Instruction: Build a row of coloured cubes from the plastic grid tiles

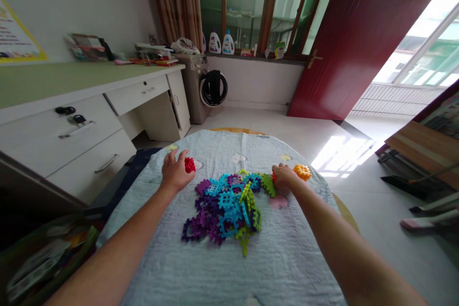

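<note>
On the left of the cloth-covered table, my left hand (174,172) has its thumb and fingers curled around a small stack of red notched plastic building pieces (190,165). At the right, my right hand (283,175) is closed, its fingers pointing inward; a red building piece (274,177) shows partly at its fingertips. Just left of that hand lies a green building piece (268,185). A yellow-orange stack of building pieces (302,172) sits beyond its wrist. Between both hands spreads a loose pile of blue, purple and green building pieces (229,201).
A pale blue patterned cloth (222,277) covers the round table. A white desk (89,100) stands at left, with a washing machine (195,83) behind it. Farther back are a window with detergent bottles (227,43) and a red door (344,43).
</note>
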A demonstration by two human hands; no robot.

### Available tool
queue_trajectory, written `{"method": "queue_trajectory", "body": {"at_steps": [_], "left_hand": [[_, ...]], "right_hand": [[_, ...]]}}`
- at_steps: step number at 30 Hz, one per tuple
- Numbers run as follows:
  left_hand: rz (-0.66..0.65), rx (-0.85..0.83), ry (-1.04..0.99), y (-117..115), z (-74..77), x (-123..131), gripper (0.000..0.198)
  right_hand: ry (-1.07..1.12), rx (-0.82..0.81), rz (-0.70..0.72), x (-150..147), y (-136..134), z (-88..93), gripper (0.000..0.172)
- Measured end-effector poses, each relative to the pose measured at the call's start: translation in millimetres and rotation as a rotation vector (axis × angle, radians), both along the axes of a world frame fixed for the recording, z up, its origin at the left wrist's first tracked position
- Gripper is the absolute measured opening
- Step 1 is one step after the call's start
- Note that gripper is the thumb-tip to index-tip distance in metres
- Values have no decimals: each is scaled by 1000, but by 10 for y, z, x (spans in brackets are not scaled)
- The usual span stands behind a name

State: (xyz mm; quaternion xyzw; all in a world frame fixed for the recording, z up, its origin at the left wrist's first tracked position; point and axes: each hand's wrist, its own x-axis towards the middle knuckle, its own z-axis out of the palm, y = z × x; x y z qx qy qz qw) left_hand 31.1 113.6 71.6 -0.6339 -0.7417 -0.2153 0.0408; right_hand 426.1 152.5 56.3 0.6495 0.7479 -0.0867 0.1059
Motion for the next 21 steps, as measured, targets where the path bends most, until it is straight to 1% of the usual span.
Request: {"method": "queue_trajectory", "body": {"at_steps": [2, 4, 6, 7, 10, 12, 15, 16, 18, 19, 21], "left_hand": [[-30, -141, 14, 166, -30, -111, 74], [-71, -292, -1, 261, -61, -164, 77], [-70, -370, 0, 287, -83, -161, 77], [-56, -375, 12, 278, -90, -144, 76], [-23, -322, 48, 198, -116, -84, 67], [-16, -268, 34, 118, -144, -71, 62], [-4, -169, -40, -26, -188, -104, 61], [1, -129, -76, -81, -195, -116, 61], [4, -39, -167, -196, -188, -111, 61], [-2, 8, -222, -255, -172, -83, 62], [-41, 83, -360, -367, -114, 37, 64]], "right_hand": [[0, -20, 18, 15, 24, -7, 47], [3, -33, 36, 24, 26, -14, 50], [5, -36, 44, 25, 6, -14, 51], [7, -32, 43, 22, -11, -9, 50], [16, -5, 24, 17, -90, 29, 47], [18, 24, 8, 21, -162, 67, 45], [88, 152, -71, 20, -298, 123, 45], [151, 218, -117, 7, -351, 137, 45], [360, 327, -206, -61, -469, 160, 44], [489, 349, -234, -119, -531, 168, 43], [759, 328, -257, -278, -653, 177, 41]]}}
